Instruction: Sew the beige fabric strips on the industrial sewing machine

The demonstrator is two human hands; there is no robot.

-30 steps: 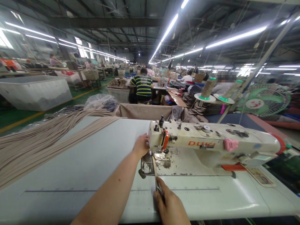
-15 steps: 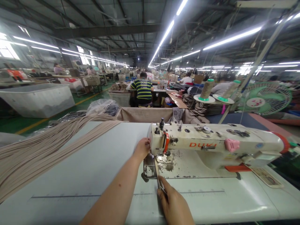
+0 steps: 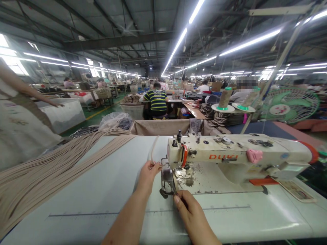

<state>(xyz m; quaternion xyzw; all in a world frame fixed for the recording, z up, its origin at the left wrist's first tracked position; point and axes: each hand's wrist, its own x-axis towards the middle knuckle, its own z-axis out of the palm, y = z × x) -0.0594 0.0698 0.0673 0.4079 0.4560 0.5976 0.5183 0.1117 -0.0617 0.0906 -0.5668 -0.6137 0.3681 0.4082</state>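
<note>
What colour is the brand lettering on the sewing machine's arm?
Orange-red lettering on the cream sewing machine, clearest in the head view.

Left hand [image 3: 148,175] and right hand [image 3: 190,212], both near the sewing machine [image 3: 237,154]: bare, no gloves, rings or watch; forearms unsleeved to frame edge.

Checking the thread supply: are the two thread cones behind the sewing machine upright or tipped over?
Upright. Both thread cones stand on their round bases behind the sewing machine, narrow ends up.

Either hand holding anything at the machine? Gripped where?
Left hand pinches the beige strip at its loop beside the sewing machine head. Right hand fingertips pinch something at the plate; unclear what.
</note>
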